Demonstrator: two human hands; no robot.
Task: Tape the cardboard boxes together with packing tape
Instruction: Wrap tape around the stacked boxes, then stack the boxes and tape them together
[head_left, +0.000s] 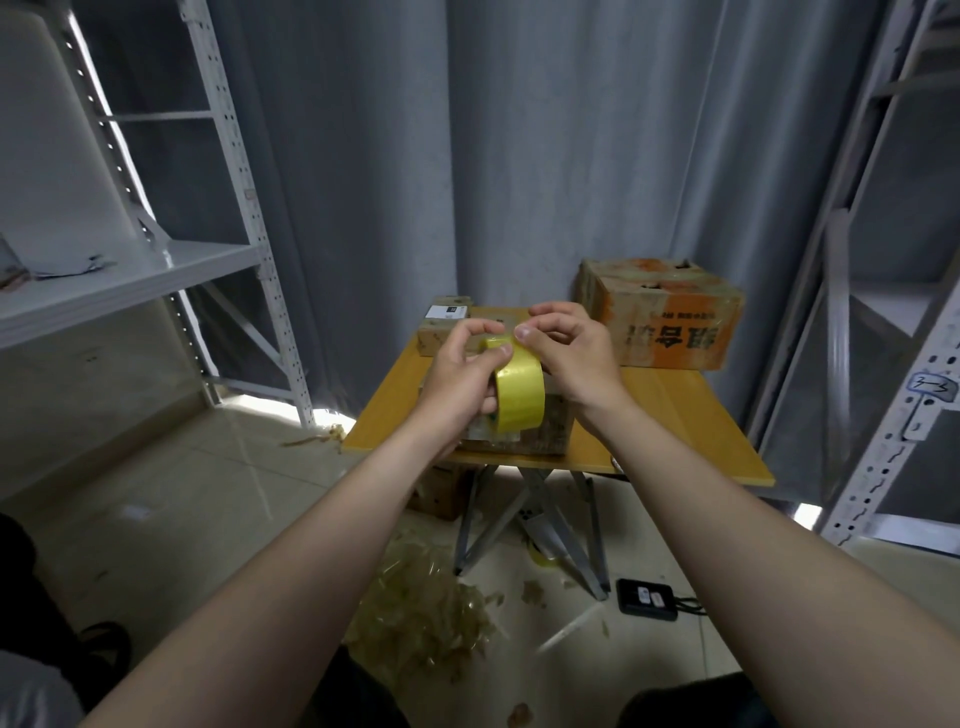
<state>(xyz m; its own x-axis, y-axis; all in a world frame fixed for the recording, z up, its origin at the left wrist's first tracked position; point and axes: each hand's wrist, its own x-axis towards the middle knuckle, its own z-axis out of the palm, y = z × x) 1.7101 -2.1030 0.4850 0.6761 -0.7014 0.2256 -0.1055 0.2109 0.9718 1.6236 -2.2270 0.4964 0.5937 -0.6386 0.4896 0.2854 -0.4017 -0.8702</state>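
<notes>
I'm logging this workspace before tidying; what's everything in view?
yellow wooden folding table: one, yellow, centre.
orange-printed cardboard box: one, brown-orange, table's back right.
plain brown cardboard boxes: at least two, brown, table's near edge and back left.
yellow packing tape roll: one, yellow, above the near box.
crumpled tape scraps: heap, clear yellowish, floor.
flat black device: one, black, floor right of table legs.
grey metal shelving: two units, grey, left and right.
grey curtain: one, grey, behind.
left hand: grips the roll.
right hand: pinches the roll's top.
</notes>
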